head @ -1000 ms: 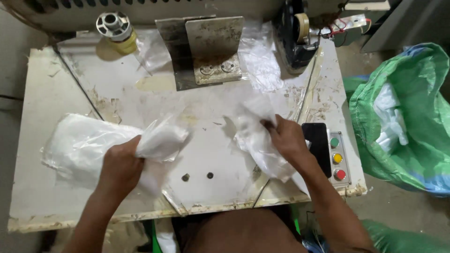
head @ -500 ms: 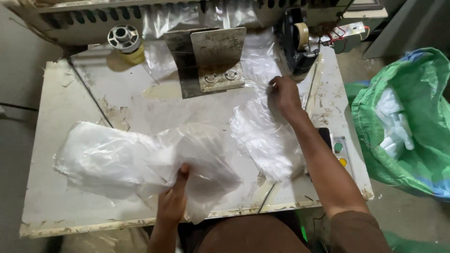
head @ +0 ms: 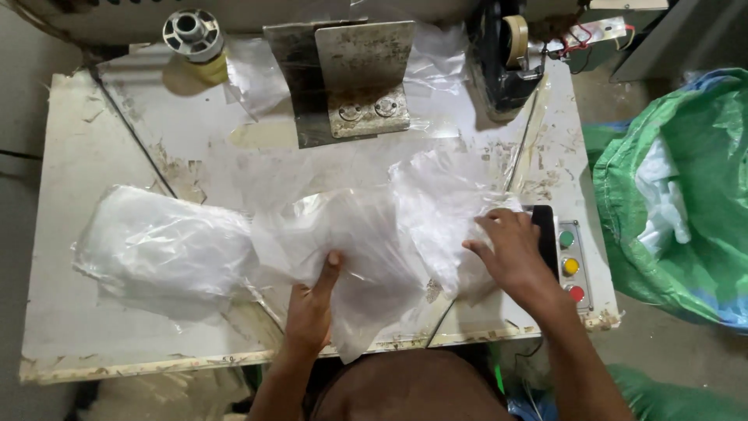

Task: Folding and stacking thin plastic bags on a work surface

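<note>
A person is leaning over a worn white table (head: 70, 156), working clear plastic film with both bare hands. The left hand (head: 312, 308) is gripping a crumpled sheet (head: 366, 257) at the table's front middle, thumb pressing up into it, fingers curled beneath. The right hand (head: 510, 253) is lying with spread fingers on a second wad of film (head: 440, 199) just beside a control panel (head: 573, 265) with green, yellow and red buttons. A flat stack of bags (head: 160, 245) is resting to the left, touching the sheet. The film looks thin and slippery, so it could be sliding off the front edge, or the right hand could be brushing the buttons. To the right, on the floor, an open green sack (head: 701, 257) is holding white plastic scraps (head: 662, 195).
</note>
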